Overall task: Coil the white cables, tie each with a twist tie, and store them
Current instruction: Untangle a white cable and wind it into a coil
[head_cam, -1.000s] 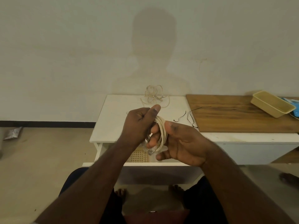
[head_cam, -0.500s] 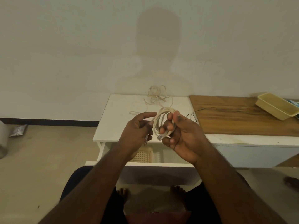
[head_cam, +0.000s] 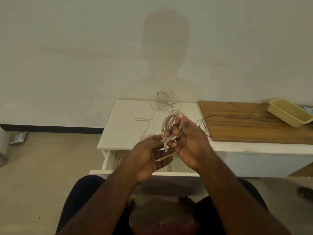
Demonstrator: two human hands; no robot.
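A coil of white cable (head_cam: 169, 123) hangs upright in your right hand (head_cam: 189, 141), held in the air above the front edge of the white table (head_cam: 128, 116). Your right thumb and fingers curl round the coil's lower right side and pinch its loops together, while the clear plug (head_cam: 165, 143) at the cable's end dangles below your fingertips. Your left hand (head_cam: 149, 156) sits just beside and below, palm up, its fingers loosely spread, with the thumb tip reaching to the plug (whether it actually touches the plug cannot be told).

Behind the coil, a second white cable (head_cam: 162, 100) lies in a loose tangle at the back of the table against the wall (head_cam: 67, 56), one strand trailing forward across the tabletop toward your hands. To the right of the coil, thin dark twist ties (head_cam: 202, 122) lie at the seam where the white table meets a brown wooden board (head_cam: 245, 122). A shallow yellow tray (head_cam: 288, 114) rests tilted at the board's far right corner.

Below the tabletop, a white drawer (head_cam: 108, 161) stands pulled open toward you, a pale woven basket (head_cam: 119, 161) partly visible inside. Your dark-clad knees frame the bottom of the view, bare toes showing on the tan floor (head_cam: 42, 175). A crumpled silver wrapper (head_cam: 19, 137) lies on the floor at far left, near the dark skirting.
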